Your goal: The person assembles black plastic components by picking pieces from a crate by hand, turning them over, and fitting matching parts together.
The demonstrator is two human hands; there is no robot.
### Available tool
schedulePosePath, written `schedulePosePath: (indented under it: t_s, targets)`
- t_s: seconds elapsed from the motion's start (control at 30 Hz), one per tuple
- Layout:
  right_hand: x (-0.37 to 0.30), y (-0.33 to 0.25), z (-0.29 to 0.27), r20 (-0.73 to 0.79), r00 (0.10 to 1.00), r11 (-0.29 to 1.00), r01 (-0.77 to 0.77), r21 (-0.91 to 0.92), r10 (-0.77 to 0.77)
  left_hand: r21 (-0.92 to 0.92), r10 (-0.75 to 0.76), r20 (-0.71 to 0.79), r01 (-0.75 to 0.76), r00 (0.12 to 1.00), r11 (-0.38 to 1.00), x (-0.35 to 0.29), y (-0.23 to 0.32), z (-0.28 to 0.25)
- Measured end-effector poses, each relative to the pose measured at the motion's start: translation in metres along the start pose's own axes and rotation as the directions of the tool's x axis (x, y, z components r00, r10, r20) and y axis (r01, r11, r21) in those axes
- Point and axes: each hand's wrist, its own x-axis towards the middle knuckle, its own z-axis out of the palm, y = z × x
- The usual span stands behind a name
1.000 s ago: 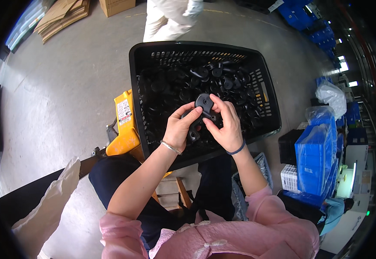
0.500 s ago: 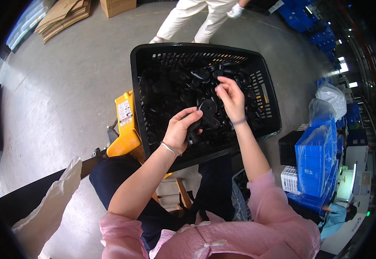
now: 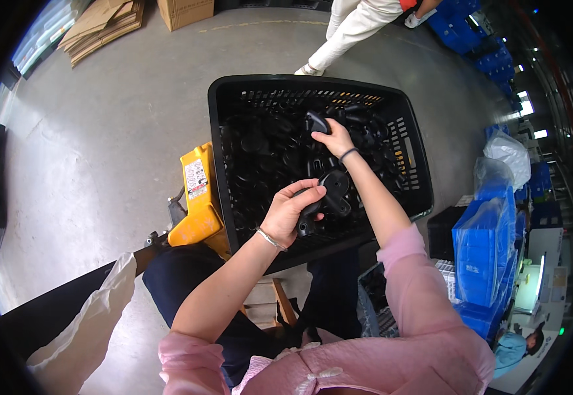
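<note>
A large black plastic crate with slotted walls stands in front of me, holding many loose black plastic parts. Over its near side, my left hand is closed around black plastic parts with rounded ends and small holes; how many is partly hidden by my fingers. Farther in, my right hand pinches another curved black plastic part above the pile. The dark parts blend together, so their exact kind is unclear.
Left of the crate is a yellow metal piece of equipment. Blue plastic-wrapped bins stand at right. Beyond the crate, a person in white trousers is on the floor. Flattened cardboard and a carton lie far left.
My right hand, which held nothing visible, has reached down to the pile and taken hold of a black plastic part. My left hand keeps its parts. The person beyond has moved right.
</note>
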Motion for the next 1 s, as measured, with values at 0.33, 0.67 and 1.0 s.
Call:
schedulePosePath:
  t_s: [0.33,0.67,1.0]
  targets:
    - [-0.096,-0.058,-0.061,0.214,0.949,0.858,0.097,0.505,-0.233,0.162,-0.017,0.065,0.006,0.998,0.987,-0.004,-0.012,0.001]
    - [-0.126,-0.069,-0.085,0.143,0.978,0.867,0.062,0.494,-0.152,0.231,-0.053,0.170,0.013,0.984,0.973,-0.007,-0.016,0.003]
    - [-0.132,-0.071,-0.084,0.248,0.964,0.804,-0.075,0.590,-0.093,0.195,0.020,0.253,-0.071,0.967,0.978,-0.007,-0.013,0.002]
